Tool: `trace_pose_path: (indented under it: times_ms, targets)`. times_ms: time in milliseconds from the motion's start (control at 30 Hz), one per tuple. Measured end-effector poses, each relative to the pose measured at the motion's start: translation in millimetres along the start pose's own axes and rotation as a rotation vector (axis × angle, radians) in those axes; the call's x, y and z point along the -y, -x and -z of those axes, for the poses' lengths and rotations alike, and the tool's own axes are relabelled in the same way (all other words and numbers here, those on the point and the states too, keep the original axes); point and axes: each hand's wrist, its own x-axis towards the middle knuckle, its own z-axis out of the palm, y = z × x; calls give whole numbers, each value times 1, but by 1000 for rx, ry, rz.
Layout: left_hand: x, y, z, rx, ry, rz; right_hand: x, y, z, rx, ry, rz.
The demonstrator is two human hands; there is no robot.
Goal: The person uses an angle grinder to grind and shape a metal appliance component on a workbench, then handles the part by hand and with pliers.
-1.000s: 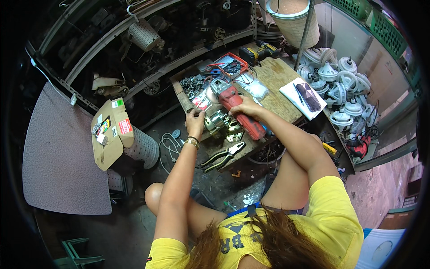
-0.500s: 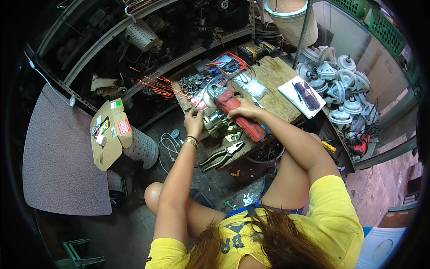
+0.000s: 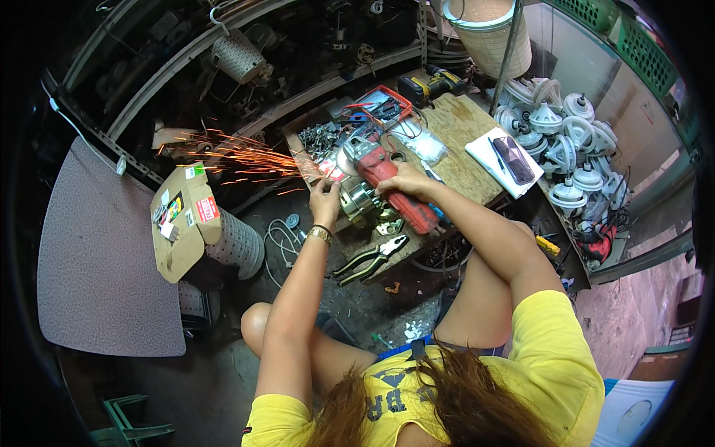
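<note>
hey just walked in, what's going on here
A person is using a red angle grinder, gripped in the right hand, at a low wooden table. Orange sparks stream off to the left. The left hand is beside a shiny round metal part, close to the grinder's head; exactly what its fingers hold is hard to tell. Pliers lie at the table's near edge.

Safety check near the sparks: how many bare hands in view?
2: left hand at the left side of the metal part, right hand around the red grinder. Some fingers are hidden; no other hands show.
</note>
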Motion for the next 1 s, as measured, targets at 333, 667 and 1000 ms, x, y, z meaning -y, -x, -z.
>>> trace_pose_path:
  times_ms: [333,667,1000]
  targets:
    - [-3,6,-1,-9,29,-36,-4,3,7,-51,-34,30]
    - [3,3,-2,-39,21,-82,-7,10,6,7,7,-15]
    - [12,-4,-1,-42,14,-66,-5,-3,2,14,-20,-14]
